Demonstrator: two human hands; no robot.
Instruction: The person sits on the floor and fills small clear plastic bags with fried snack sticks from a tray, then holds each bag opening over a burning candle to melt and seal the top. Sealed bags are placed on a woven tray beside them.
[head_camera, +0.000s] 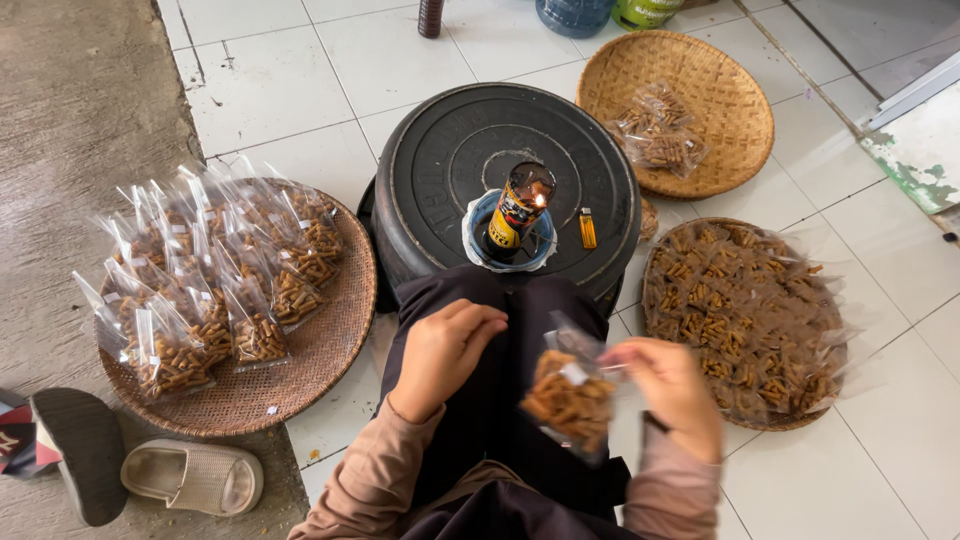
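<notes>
A person seated on a tiled floor holds a small clear bag of brown snack sticks over their lap.

Head view: the right hand (668, 390) pinches the top of the snack bag (572, 398) between closed fingers, the bag hanging blurred just above the dark trousers. The left hand (445, 350) is loosely curled, fingers folded in, holding nothing visible and resting near the knee, just beside the bag. Ahead stands a black upturned tub (505, 180) carrying a lit can lamp (520, 210) in a blue dish, with a yellow lighter (587, 228) next to it. To the left, a woven tray (320, 370) holds many filled bags; to the right, a flat tray (745, 320) holds more, and a round basket (720, 100) holds a few. Sandals (195, 477) lie at lower left.
</notes>
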